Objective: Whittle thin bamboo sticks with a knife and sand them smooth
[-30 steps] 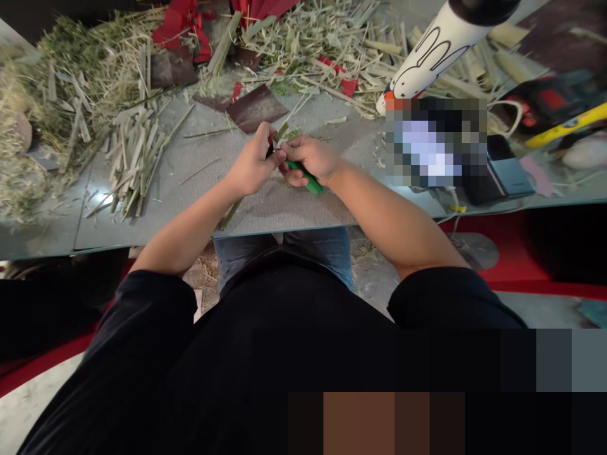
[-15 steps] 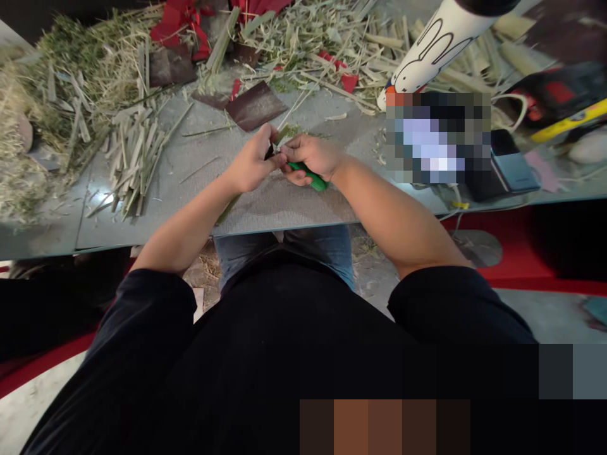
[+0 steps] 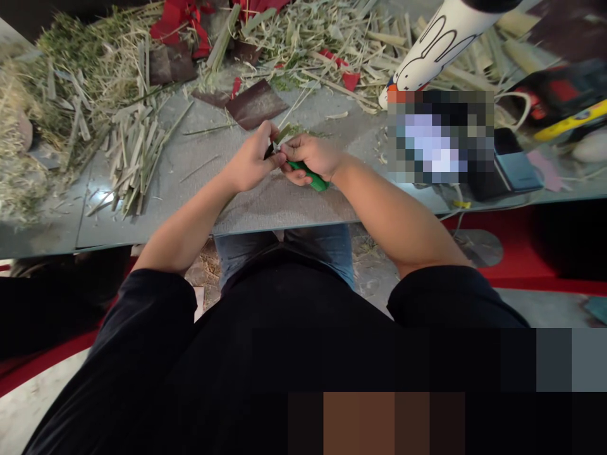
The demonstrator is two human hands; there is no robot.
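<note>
My left hand (image 3: 251,163) is closed, thumb and fingers pinching a narrow green-brown plant strip (image 3: 283,133) whose end sticks out above the fingertips. Something black shows at the left thumb; what it is I cannot make out. My right hand (image 3: 317,155) wraps round the green handle of a knife (image 3: 319,183), its short metal blade mostly covered by the fingers. Both hands meet just above the table, fingertips touching around the strip and blade. A dark brown square sheet (image 3: 258,106) lies just beyond them.
Split strips (image 3: 135,158) lie in a pile at left, beside heaped shavings (image 3: 71,63). Red scraps (image 3: 177,25) lie at the back. To the right are a rabbit-printed tumbler (image 3: 427,54), a blurred-out screen, a yellow tool (image 3: 569,120) and cables. The table's front edge (image 3: 284,229) runs before my body.
The lower tail of the strip, visible below my left wrist before, no longer shows there. Both hands stay almost in place, with grips unchanged.
</note>
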